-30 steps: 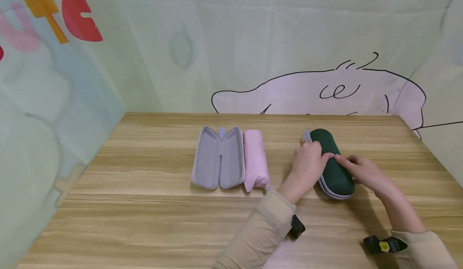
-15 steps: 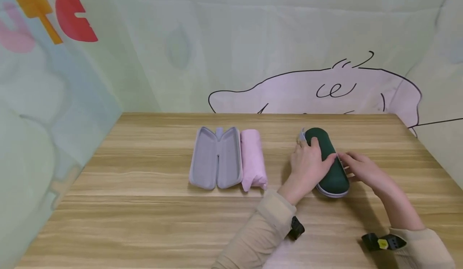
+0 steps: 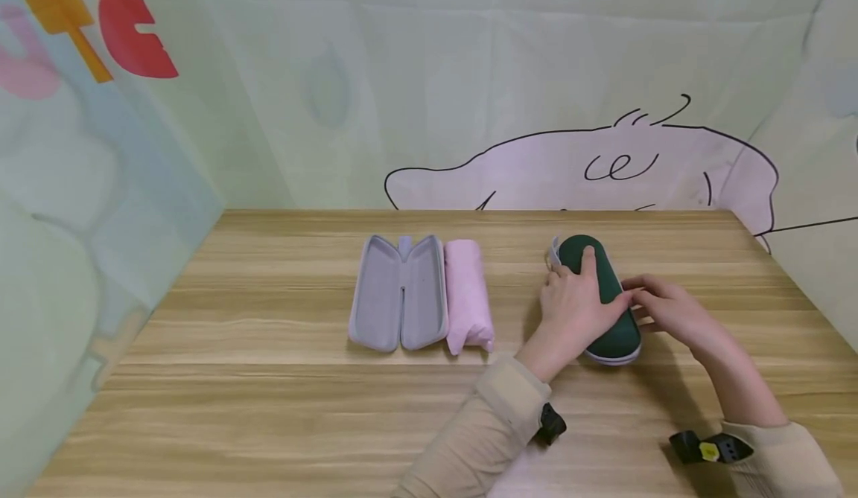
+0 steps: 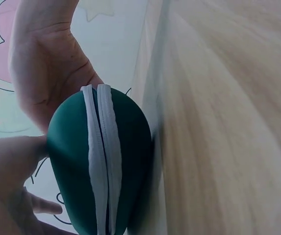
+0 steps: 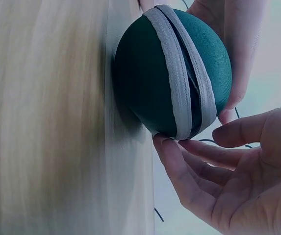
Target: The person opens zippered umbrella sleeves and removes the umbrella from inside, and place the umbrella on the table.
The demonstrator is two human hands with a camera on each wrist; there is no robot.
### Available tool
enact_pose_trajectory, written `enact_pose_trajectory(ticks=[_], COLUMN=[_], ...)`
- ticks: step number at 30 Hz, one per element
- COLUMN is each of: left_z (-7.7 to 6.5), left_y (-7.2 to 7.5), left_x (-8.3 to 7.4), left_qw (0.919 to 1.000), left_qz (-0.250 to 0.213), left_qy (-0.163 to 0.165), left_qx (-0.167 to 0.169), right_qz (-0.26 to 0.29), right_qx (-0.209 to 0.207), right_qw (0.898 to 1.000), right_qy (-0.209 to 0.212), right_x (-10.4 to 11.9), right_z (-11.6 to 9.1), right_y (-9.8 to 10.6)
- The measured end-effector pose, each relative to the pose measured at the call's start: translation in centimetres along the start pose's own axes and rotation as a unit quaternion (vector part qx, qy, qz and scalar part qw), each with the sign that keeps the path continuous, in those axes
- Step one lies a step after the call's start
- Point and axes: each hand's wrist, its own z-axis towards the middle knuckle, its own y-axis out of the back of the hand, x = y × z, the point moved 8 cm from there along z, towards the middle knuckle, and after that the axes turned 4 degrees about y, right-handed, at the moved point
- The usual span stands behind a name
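A dark green zip case [image 3: 606,319] with a pale grey zipper band lies on the wooden table [image 3: 268,409], right of centre. My left hand [image 3: 575,308] lies over its left side and top and grips it, with one finger stretched along the top. My right hand [image 3: 663,310] is at the case's right side, its bent fingertips touching the zipper edge. In the right wrist view the case [image 5: 145,83] shows end-on, its two halves slightly apart, with my right fingers [image 5: 189,171] under the seam. The left wrist view shows the same end of the case [image 4: 71,161] against my left palm [image 4: 42,73].
An open grey case [image 3: 401,293] lies flat at the table's middle, with a rolled pink cloth [image 3: 468,297] touching its right side. Printed fabric walls close in the back and both sides. Black wrist straps [image 3: 704,449] show near the front edge.
The green case has shifted a little left and away. My left hand has slid further over its top. My right fingers have dropped from the top to the right side.
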Motion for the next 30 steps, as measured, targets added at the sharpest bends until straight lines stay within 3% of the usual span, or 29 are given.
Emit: enact_pose_trajectory(ticks=[17,30], left_z=[-0.2,-0.2], left_y=[-0.4,-0.2], left_x=[-0.2,0.0], left_qw=[0.9986,0.9978], left_qz=[0.005,-0.005], left_qy=[0.017,0.028], left_qx=[0.049,0.059], right_qz=[0.009,0.008], right_qx=[0.001,0.001], right_qw=[1.0,1.0], right_qy=[0.021,0.021], right_x=[0.9,1.3], right_z=[-0.2,-0.1], right_y=[-0.2,-0.4])
